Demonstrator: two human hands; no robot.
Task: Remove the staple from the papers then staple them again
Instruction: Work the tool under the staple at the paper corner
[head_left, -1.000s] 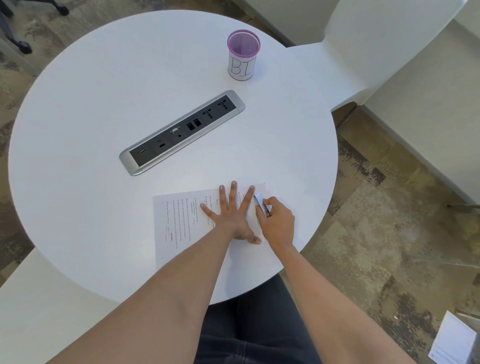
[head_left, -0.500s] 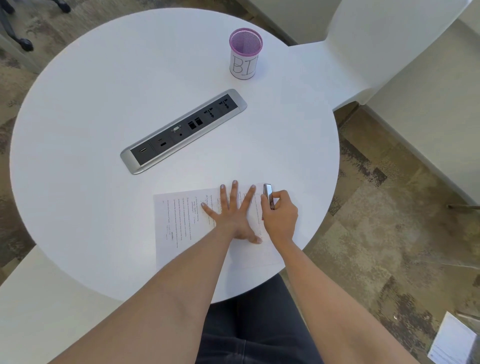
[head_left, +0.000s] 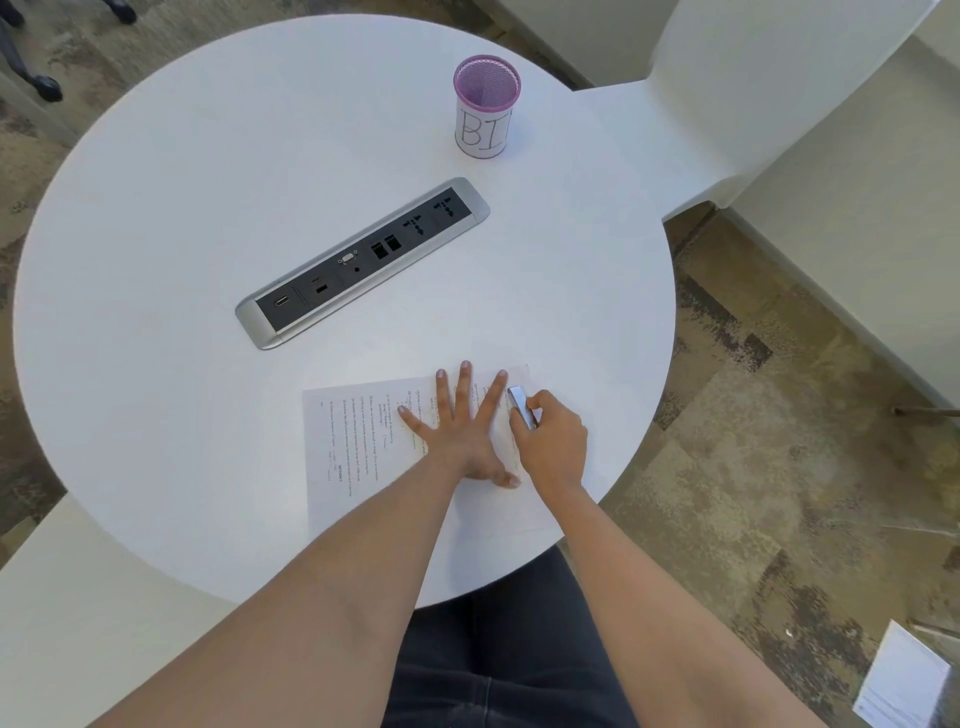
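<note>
Papers (head_left: 363, 447): printed sheets, text too small to read, lower centre of frame on round white table (head_left: 208, 208). Left hand (head_left: 462, 431): flat, fingers spread, pressing papers. Right hand (head_left: 553, 447): clamped on small metal tool (head_left: 521, 407) at papers' upper right corner. Purple mesh cup (head_left: 485, 106), upper centre: label reads "BI".

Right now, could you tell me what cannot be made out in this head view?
- The staple: too small, by the right hand.
- The silver tool: mostly inside that hand, type unclear.
- The papers' text: too small; left hand covers the middle.
</note>
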